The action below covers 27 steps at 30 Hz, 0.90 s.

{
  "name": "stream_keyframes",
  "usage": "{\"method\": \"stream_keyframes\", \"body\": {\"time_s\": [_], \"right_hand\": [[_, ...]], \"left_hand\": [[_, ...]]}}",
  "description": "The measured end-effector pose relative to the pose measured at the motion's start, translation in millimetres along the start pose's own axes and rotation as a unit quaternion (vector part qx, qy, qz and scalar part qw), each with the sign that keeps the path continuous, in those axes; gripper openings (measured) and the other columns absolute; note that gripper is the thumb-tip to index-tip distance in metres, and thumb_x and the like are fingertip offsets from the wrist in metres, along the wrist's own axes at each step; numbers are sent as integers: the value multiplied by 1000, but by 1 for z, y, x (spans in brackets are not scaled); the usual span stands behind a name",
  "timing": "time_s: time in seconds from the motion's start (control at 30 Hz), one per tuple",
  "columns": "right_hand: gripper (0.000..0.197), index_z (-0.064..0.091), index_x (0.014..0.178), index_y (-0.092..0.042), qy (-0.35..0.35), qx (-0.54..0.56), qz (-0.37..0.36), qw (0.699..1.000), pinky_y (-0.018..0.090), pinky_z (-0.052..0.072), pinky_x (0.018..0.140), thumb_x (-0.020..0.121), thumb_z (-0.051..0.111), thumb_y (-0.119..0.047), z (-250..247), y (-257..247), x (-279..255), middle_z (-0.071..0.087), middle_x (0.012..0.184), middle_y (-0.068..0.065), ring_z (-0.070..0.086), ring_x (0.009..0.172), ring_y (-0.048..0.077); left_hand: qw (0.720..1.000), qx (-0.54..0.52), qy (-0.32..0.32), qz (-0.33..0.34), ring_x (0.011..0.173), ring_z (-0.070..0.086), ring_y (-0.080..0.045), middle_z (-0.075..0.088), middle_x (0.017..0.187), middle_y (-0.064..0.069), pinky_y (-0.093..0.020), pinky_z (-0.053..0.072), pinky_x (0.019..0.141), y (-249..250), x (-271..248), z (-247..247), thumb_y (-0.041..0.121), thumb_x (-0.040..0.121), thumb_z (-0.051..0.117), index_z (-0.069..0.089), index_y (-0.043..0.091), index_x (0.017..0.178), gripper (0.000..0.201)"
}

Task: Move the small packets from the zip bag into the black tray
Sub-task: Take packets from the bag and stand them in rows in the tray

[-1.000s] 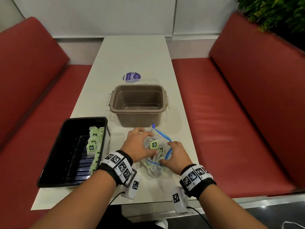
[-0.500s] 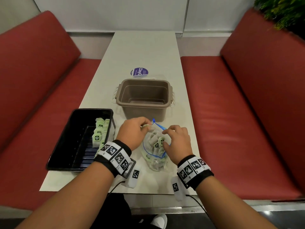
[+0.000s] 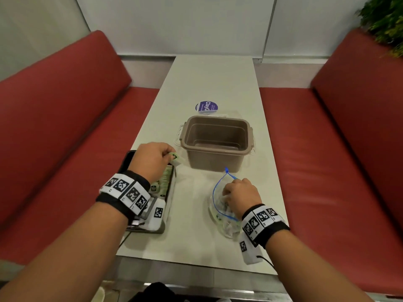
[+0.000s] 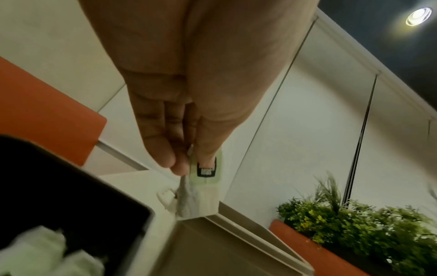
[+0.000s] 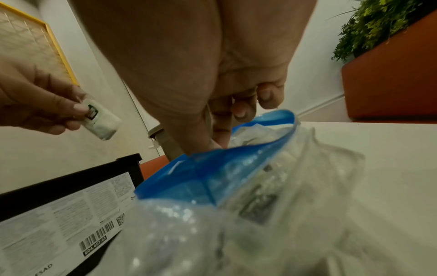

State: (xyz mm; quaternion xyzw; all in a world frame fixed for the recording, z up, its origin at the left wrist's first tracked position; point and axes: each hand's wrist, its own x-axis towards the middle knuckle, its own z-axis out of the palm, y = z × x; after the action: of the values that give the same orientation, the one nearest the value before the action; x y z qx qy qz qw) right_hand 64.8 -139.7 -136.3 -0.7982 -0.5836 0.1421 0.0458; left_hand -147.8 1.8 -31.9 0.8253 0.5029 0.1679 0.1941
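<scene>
My left hand (image 3: pixel 171 158) pinches one small white-and-green packet (image 3: pixel 176 160) between thumb and fingers, just over the far right corner of the black tray (image 3: pixel 169 199). The left wrist view shows this packet (image 4: pixel 206 179) hanging from the fingertips (image 4: pixel 170 155). My arm hides most of the tray; several packets (image 3: pixel 162 182) lie along its right side. The clear zip bag (image 3: pixel 220 216) with a blue rim lies on the table to the right. My right hand (image 5: pixel 210 142) reaches thumb and forefinger into its open mouth; the tips are hidden behind the blue rim (image 5: pixel 212 168).
An empty beige bin (image 3: pixel 216 144) stands just beyond both hands, with a round purple label (image 3: pixel 206 106) behind it. The narrow white table (image 3: pixel 209 79) runs between two red benches (image 3: pixel 65 127). A green plant (image 3: pixel 383 22) sits at the far right.
My left hand has left the bag with a packet and carried it left to the tray. My right hand has shifted from the bag's rim into its mouth.
</scene>
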Motion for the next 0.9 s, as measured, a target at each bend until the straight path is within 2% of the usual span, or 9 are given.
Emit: {"method": "stream_keyframes", "body": {"time_s": [0.1, 0.2, 0.27, 0.37, 0.47, 0.57, 0.67, 0.77, 0.9], "right_hand": [[16, 68, 92, -25, -7, 14, 21, 1000, 36, 46, 81, 87, 55, -18, -9, -5, 0, 65, 99, -1, 51, 99, 25], [13, 58, 83, -22, 7, 65, 62, 996, 37, 48, 76, 88, 49, -15, -20, -11, 0, 65, 87, 3, 53, 90, 27], [10, 53, 81, -19, 26, 91, 78, 992, 36, 48, 69, 88, 48, -14, -27, -16, -1, 64, 79, 5, 57, 80, 28], [6, 51, 85, -15, 63, 140, 89, 984, 33, 40, 62, 90, 50, -12, -36, -25, -4, 63, 77, 8, 56, 74, 31], [10, 58, 102, -18, 87, 225, 116, 964, 28, 41, 67, 95, 51, -16, -41, -34, -6, 68, 90, 8, 60, 78, 27], [21, 60, 114, -21, 90, 269, 127, 950, 25, 44, 67, 98, 49, -15, -40, -45, -9, 67, 99, 7, 61, 79, 22], [22, 62, 99, -24, 78, 304, 133, 940, 22, 44, 50, 93, 49, -8, -40, -54, -12, 66, 89, 4, 64, 71, 21], [23, 63, 85, -21, 62, 335, 134, 931, 27, 47, 56, 83, 50, -2, -39, -60, -15, 71, 81, 5, 66, 74, 23], [17, 61, 83, -11, 41, 443, 150, 883, 33, 49, 61, 88, 47, -3, -33, -70, -15, 72, 69, 11, 64, 67, 24]], "left_hand": [[995, 77, -52, -23, 80, 62, -13, 68, 76, 8, -22, 45, 76, -27, 15, -18, 15, 90, 67, 76, 23, 89, 13], [977, 168, -127, -32, 94, 66, -20, 73, 96, 0, -27, 52, 83, -50, 30, -23, 14, 89, 65, 77, 23, 96, 16], [961, 212, -172, -37, 94, 67, -19, 73, 99, 2, -26, 53, 82, -58, 37, -19, 16, 86, 70, 77, 24, 96, 14], [929, 256, -264, -50, 91, 68, -17, 74, 96, 4, -27, 55, 83, -64, 43, -5, 19, 78, 80, 78, 20, 94, 16], [891, 301, -336, -49, 90, 70, -20, 74, 95, -2, -31, 58, 83, -72, 44, 14, 28, 75, 83, 76, 13, 95, 26], [887, 319, -331, -31, 101, 69, -20, 72, 108, -4, -26, 55, 83, -84, 47, 29, 26, 85, 72, 72, 11, 106, 26], [884, 324, -336, -11, 108, 66, -19, 69, 116, -4, -26, 51, 85, -89, 48, 37, 25, 88, 68, 70, 12, 113, 28], [877, 325, -355, -13, 107, 67, -19, 70, 114, -3, -25, 51, 83, -88, 50, 39, 28, 87, 69, 71, 13, 111, 29], [855, 349, -383, 13, 104, 66, -21, 70, 110, 3, -32, 54, 86, -96, 58, 57, 54, 78, 70, 71, 19, 111, 49]]}}
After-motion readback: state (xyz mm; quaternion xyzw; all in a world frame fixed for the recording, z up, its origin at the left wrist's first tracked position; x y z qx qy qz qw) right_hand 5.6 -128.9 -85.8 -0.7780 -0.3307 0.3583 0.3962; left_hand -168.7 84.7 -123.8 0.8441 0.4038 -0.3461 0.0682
